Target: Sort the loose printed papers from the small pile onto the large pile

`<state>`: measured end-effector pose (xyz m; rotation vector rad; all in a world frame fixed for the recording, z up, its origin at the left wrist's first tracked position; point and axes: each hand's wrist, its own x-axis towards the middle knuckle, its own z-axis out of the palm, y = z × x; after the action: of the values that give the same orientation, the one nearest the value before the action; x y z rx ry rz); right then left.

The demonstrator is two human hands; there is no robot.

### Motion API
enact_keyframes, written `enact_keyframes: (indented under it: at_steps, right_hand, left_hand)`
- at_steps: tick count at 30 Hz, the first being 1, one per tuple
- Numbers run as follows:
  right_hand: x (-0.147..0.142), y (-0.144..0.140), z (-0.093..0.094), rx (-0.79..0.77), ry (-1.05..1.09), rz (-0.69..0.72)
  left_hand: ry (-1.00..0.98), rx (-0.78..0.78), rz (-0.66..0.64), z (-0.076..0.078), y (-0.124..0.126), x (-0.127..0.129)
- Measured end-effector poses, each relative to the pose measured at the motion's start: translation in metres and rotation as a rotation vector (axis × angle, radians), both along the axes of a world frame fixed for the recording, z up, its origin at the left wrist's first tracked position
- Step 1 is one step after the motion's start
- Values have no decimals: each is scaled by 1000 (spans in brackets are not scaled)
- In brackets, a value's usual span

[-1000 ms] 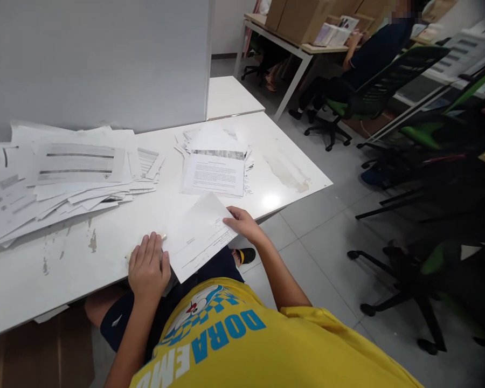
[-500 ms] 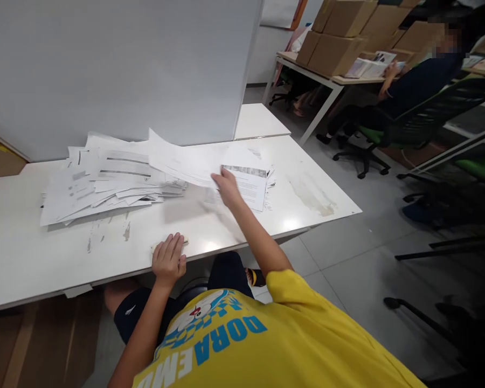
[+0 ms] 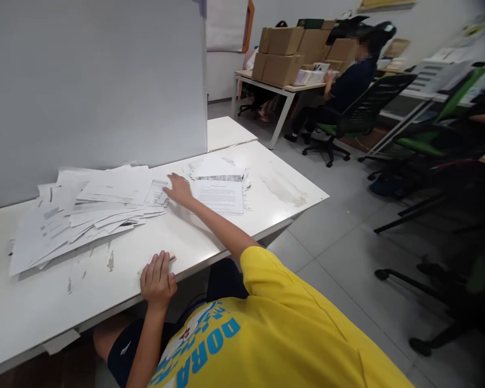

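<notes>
One paper heap (image 3: 105,200) lies just left of the right hand (image 3: 179,190), fingers loosely spread, contact unclear.

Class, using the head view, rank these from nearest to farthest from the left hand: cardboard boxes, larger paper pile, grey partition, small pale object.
1. Small pale object: partly covered by the left hand.
2. Larger paper pile: beyond the hand, toward the left.
3. Grey partition: behind that pile.
4. Cardboard boxes: on the far desk, toward the right.
</notes>
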<state>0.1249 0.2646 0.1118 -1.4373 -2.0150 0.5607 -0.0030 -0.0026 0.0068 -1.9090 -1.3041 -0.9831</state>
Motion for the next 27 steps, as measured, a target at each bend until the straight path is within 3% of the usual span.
enact_keyframes:
  at_steps: [5, 7, 9, 13, 18, 27]
  right_hand:
    - [165, 0, -12, -203, -372, -150]
    - [208, -8, -18, -243, -464, -160]
    - [234, -17, -25, -239, -499, -155]
    - [253, -22, -30, -264, -484, -164]
    - [257, -19, -30, -239, -451, -180]
    - [259, -71, -27, -279, -497, -37]
  left_hand:
    - [-5, 41, -3, 0, 4, 4]
    - [-13, 43, 0, 0, 5, 5]
    - [-23, 36, 3, 0, 5, 5]
    - [-54, 17, -8, -2, 4, 4]
    - [-51, -16, 2, -2, 1, 6]
    - [23, 39, 26, 5, -7, 7]
